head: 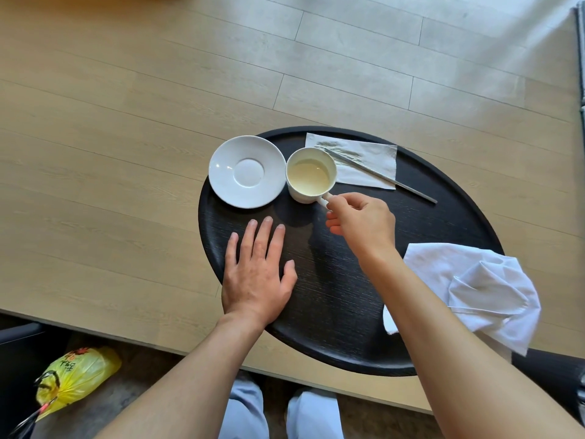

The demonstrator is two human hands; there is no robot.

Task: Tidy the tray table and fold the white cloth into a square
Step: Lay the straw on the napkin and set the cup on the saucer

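A round black tray table [332, 296] holds a white saucer [247, 171] at its far left edge. Right beside the saucer is a white cup [311, 175], its pale inside showing. My right hand [361, 221] pinches the cup's handle. My left hand [258, 274] lies flat and open on the tray, palm down, near the left rim. A crumpled white cloth [481, 289] lies on the tray's right edge, partly hanging over it. A paper napkin [364, 163] lies at the far side with a thin metal stick [389, 179] across it.
The tray table stands over a light wooden floor [126, 153]. A yellow plastic bag [72, 378] lies on the darker floor at lower left. My knees in light trousers [278, 413] show below the tray. A dark rug edge [581, 58] runs along the far right.
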